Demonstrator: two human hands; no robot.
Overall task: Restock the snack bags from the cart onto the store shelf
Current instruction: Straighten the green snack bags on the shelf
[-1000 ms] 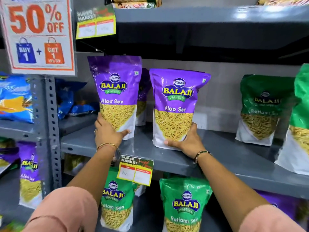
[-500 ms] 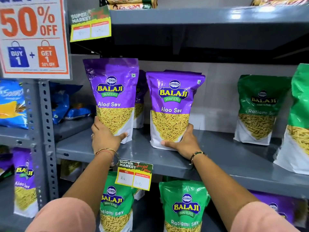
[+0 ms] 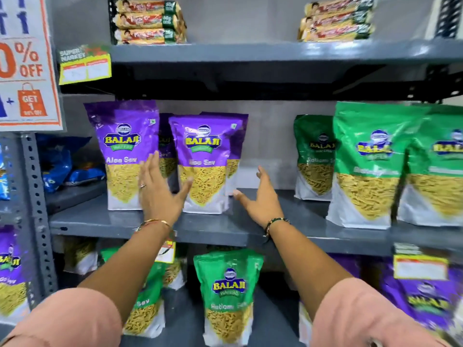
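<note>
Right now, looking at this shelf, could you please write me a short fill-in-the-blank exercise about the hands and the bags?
1. Both the left hand and the right hand are ____ and hold nothing.
2. The two front purple bags stand ____ on the middle shelf.
3. The bags right of the gap are ____ in colour.

Missing words: open; upright; green

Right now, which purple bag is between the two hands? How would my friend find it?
Find the grey middle shelf, under the biscuit packs. Two purple bags stand in front at its left end. It is the right one, lower and set farther back than the left bag, next to the empty gap before the green bags.
</note>
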